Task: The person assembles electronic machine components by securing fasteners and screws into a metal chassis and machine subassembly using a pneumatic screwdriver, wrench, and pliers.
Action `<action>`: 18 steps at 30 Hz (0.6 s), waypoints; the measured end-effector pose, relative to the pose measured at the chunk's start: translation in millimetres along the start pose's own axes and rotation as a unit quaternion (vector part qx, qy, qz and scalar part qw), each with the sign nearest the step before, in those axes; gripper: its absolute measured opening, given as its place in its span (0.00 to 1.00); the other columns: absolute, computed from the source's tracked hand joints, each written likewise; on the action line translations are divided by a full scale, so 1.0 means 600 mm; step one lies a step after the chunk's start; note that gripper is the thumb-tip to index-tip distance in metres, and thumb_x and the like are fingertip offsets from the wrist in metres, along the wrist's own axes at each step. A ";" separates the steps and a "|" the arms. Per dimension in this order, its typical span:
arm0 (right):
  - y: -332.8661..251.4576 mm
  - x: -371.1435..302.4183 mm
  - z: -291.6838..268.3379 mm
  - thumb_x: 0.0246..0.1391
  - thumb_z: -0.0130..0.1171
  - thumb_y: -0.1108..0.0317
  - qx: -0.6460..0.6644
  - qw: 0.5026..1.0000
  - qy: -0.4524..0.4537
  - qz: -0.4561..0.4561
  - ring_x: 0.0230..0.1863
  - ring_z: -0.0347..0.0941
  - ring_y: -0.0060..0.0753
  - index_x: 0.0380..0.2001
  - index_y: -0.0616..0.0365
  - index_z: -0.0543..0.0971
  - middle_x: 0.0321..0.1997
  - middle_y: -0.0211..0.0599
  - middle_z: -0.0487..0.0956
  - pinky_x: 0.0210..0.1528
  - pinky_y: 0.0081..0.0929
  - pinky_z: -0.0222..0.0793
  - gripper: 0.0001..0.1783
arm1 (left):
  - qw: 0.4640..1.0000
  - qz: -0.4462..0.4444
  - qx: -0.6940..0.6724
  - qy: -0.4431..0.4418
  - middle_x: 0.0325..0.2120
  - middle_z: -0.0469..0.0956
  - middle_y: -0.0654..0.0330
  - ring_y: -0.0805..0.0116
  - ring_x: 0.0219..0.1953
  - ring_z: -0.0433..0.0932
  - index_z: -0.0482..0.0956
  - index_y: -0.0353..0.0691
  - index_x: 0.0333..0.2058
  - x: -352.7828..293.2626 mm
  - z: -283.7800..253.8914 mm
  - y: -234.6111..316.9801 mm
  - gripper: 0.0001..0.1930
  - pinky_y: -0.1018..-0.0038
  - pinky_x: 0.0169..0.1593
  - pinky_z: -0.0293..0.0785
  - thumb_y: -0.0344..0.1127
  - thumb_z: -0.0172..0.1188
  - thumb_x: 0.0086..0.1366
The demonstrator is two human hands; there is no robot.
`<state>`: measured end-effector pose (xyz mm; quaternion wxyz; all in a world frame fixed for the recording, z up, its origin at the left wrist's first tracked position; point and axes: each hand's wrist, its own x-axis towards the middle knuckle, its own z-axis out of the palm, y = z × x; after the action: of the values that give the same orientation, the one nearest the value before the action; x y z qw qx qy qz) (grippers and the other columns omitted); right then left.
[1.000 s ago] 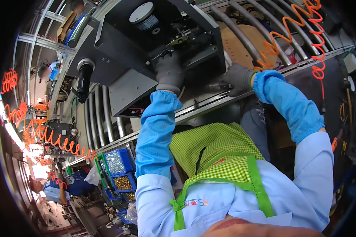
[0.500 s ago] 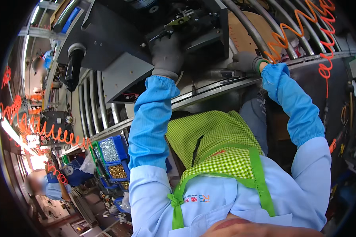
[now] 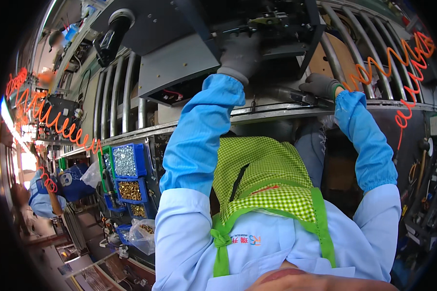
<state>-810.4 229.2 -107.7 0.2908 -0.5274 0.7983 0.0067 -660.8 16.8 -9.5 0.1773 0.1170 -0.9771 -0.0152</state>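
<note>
My left hand (image 3: 240,57), in a grey glove, reaches inside the open dark metal machine housing (image 3: 194,54). Its fingers look bent in against a dark rod-like part (image 3: 238,32) below a metal mechanism (image 3: 269,19); blur and shadow hide what they grip. By the front rail, my right hand (image 3: 320,86) is gloved too, with curled fingers. Under and beside it lies a long dark hand tool (image 3: 289,95). Whether the right fingers hold anything is hidden. A small dark pin-like piece (image 3: 253,105) stands near the rail, between the hands.
Metal rollers (image 3: 112,99) run on the left, with more rollers (image 3: 376,53) and cardboard (image 3: 320,63) on the right. An orange coiled hose (image 3: 374,77) hangs at right. Blue bins (image 3: 126,162) of screws and brass fittings stand at lower left. Another person (image 3: 46,194) is far left.
The view has shifted, so machine, rail and both hands sit farther right and the rail lower. My left hand stays at the mechanism, my right hand by the rail and tool.
</note>
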 end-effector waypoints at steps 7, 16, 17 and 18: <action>-0.038 0.032 -0.008 0.47 0.54 0.51 0.096 0.978 0.031 0.184 0.38 0.76 0.49 0.33 0.67 0.80 0.34 0.52 0.79 0.45 0.36 0.69 0.26 | 1.000 -0.019 0.004 -0.003 0.39 0.76 0.48 0.47 0.45 0.73 0.75 0.44 0.43 -0.001 0.010 -0.013 0.15 0.53 0.44 0.73 0.36 0.56 0.56; -0.063 0.030 0.011 0.53 0.49 0.46 -0.067 0.985 0.112 0.113 0.40 0.76 0.51 0.37 0.61 0.80 0.38 0.51 0.79 0.45 0.42 0.69 0.27 | 1.000 -0.018 -0.008 0.004 0.41 0.75 0.47 0.45 0.47 0.72 0.74 0.44 0.45 -0.007 -0.001 -0.004 0.16 0.53 0.46 0.73 0.36 0.56 0.56; -0.070 0.023 0.020 0.53 0.49 0.46 -0.069 0.986 0.107 0.110 0.40 0.76 0.51 0.37 0.61 0.80 0.38 0.51 0.79 0.45 0.42 0.69 0.27 | 1.000 -0.021 -0.021 -0.008 0.41 0.74 0.47 0.45 0.48 0.71 0.74 0.44 0.45 -0.008 -0.005 -0.005 0.16 0.53 0.47 0.73 0.36 0.56 0.56; -0.081 0.016 0.028 0.54 0.48 0.46 -0.038 0.986 0.135 0.087 0.41 0.75 0.52 0.38 0.60 0.78 0.38 0.51 0.79 0.45 0.43 0.68 0.26 | 0.999 -0.022 -0.033 -0.020 0.41 0.74 0.47 0.44 0.49 0.71 0.73 0.44 0.46 -0.010 -0.008 -0.004 0.17 0.53 0.47 0.73 0.36 0.56 0.57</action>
<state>-764.3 205.1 -112.1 0.1586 -0.4627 0.8722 -0.0086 -653.1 15.9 -7.4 0.1609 0.1327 -0.9765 -0.0540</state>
